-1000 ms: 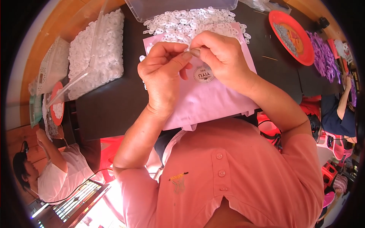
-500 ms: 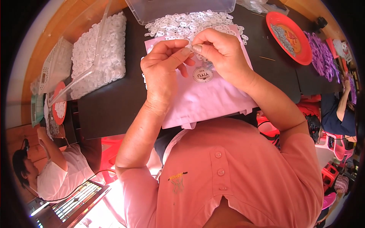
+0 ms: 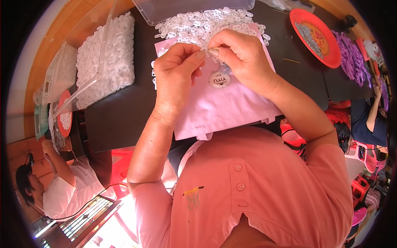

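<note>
My left hand (image 3: 175, 68) and my right hand (image 3: 244, 58) meet above a pink cloth bag (image 3: 231, 109) that lies flat on the dark table. Thumb and forefinger of each hand are pinched together, tip to tip with the other hand. A small white piece (image 3: 206, 50) shows between the fingertips; most of it is covered, so its exact kind cannot be told. Just beyond the hands spreads a heap of small white oval plastic pieces (image 3: 194, 24), some lying on the bag's far edge. A few more peek out beside my left hand.
A clear bin (image 3: 142, 7) stands behind the heap. At left, another clear container holds many white pieces (image 3: 106, 62). A red plate (image 3: 336, 56) with small grey pieces sits at right, near purple strands (image 3: 351, 62). A person in white (image 3: 70, 186) sits at left; another person's arm (image 3: 374, 109) shows far right.
The fingers of my left hand have curled in closer under the pinch. Both hands stay at nearly the same place over the bag, and the view has shifted slightly.
</note>
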A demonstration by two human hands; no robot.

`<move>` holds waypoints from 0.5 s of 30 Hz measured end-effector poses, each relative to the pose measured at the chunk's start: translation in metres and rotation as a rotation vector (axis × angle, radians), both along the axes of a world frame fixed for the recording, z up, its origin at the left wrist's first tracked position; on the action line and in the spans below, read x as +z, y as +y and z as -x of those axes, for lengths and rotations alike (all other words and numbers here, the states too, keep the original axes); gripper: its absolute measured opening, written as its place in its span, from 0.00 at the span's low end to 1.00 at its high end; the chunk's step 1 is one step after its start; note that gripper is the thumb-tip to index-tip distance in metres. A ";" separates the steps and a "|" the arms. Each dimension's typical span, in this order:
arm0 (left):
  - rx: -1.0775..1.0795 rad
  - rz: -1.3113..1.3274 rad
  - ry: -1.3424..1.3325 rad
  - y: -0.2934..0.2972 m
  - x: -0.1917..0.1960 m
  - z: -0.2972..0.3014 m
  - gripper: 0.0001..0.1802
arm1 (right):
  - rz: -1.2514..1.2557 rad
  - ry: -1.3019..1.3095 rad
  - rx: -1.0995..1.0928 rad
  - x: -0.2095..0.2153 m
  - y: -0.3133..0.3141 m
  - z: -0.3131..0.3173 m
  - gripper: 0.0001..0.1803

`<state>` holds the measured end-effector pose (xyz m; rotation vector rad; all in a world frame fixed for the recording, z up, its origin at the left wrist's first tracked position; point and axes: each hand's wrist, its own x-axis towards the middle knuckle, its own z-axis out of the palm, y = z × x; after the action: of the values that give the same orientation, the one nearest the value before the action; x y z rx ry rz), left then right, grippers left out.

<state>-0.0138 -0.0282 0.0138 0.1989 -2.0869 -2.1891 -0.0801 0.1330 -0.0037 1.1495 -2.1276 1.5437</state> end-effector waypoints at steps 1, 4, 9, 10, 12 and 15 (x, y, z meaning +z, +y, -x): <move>-0.011 0.027 -0.014 0.000 0.001 0.000 0.05 | 0.002 0.004 0.005 0.000 0.000 0.000 0.07; -0.026 0.028 -0.027 -0.002 0.000 0.001 0.03 | 0.000 -0.035 0.027 -0.002 -0.001 -0.001 0.06; 0.016 0.021 0.015 0.006 -0.010 -0.001 0.02 | 0.011 -0.123 0.049 -0.004 0.000 -0.004 0.06; 0.031 0.018 0.031 0.007 -0.011 -0.004 0.01 | 0.032 -0.171 0.057 -0.004 -0.002 -0.008 0.05; 0.027 -0.005 0.060 0.007 -0.014 -0.006 0.02 | 0.053 -0.224 0.067 -0.005 -0.004 -0.013 0.05; 0.009 0.007 0.123 0.001 -0.015 -0.001 0.02 | 0.037 -0.263 0.056 -0.001 -0.007 -0.011 0.05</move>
<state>-0.0128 -0.0274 -0.0014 0.0717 -2.0234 -2.1311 -0.0690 0.1262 -0.0047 1.0521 -2.2334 1.8412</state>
